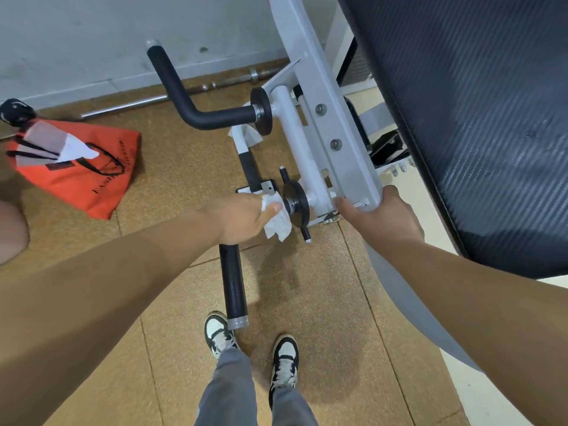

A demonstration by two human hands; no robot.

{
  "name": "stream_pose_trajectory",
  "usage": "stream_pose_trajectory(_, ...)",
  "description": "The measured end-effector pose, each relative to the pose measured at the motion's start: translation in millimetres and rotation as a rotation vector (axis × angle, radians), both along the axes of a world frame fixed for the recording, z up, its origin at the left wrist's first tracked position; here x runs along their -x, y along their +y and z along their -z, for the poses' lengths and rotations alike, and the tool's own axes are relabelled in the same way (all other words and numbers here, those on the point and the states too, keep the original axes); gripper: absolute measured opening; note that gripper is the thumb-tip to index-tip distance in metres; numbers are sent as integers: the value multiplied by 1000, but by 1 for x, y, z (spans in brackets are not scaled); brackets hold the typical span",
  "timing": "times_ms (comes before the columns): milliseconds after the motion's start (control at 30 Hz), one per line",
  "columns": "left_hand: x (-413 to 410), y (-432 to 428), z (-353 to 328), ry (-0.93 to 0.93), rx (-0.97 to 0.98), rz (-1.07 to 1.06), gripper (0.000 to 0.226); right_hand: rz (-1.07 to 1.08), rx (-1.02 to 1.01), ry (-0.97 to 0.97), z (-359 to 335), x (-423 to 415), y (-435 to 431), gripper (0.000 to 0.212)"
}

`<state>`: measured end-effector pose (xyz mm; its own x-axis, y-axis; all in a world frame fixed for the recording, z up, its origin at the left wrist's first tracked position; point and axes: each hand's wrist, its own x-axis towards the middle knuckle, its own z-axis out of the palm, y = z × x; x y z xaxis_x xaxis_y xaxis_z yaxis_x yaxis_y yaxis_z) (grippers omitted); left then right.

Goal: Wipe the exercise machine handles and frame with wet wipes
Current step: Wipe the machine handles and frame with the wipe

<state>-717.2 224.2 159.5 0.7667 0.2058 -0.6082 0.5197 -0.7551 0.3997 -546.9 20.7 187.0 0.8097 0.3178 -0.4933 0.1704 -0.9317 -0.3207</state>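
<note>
My left hand (246, 218) grips a crumpled white wet wipe (276, 222) around the near black handle (233, 290) of the exercise machine, right beside its black disc (296, 202). The handle's lower end with a silver cap points toward my feet. My right hand (381, 216) holds the lower end of the grey metal frame arm (322, 118), fingers curled round its edge. A second bent black handle (190, 109) sticks out farther back. Another white wipe (246, 135) lies below that far handle's disc.
A black padded seat (461, 118) fills the upper right, close above my right arm. An orange bag (80, 167) lies on the cork-brown floor at left. A steel barbell (172, 95) rests along the grey wall. My shoes (252, 342) stand below the near handle.
</note>
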Motion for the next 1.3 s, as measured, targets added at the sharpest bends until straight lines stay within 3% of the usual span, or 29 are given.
stream_pose_trajectory(133, 22, 1, -5, -14, -38, -40, 43, -15, -12, -3, 0, 0, 0, 67)
stream_pose_trajectory(333, 53, -39, -11, 128, -421, -288, 43, -43, -12, -6, -3, 2, -2, 70)
stream_pose_trajectory(400, 58, -60, -13, 142, -367, -501, 51, -37, -26, -4, -5, 4, -3, 71)
stream_pose_trajectory(533, 80, -101, -12, 8, -243, -876, 32, -14, -63, 5, -9, 7, -3, 73)
stream_pose_trajectory(633, 107, -134, -6, -45, -121, -1069, 53, -26, -60, 6, -11, 8, -4, 77)
stream_pose_trajectory(700, 123, -138, -7, -74, 14, -1213, 53, -24, -74, 11, -11, 9, -5, 77)
stream_pose_trajectory(900, 137, -84, -9, -150, -81, -1118, 39, -27, -83, 11, -6, 6, -6, 71)
stream_pose_trajectory(1000, 112, -60, -9, -207, 15, -1104, 42, -27, -73, 6, -5, 5, -6, 71)
stream_pose_trajectory(1133, 73, -76, -10, -336, 318, -1384, 46, -27, -66, 12, -5, 5, -5, 79)
stream_pose_trajectory(1300, 91, -125, -17, -374, 147, -1310, 27, -33, -61, 5, -5, 6, -4, 77)
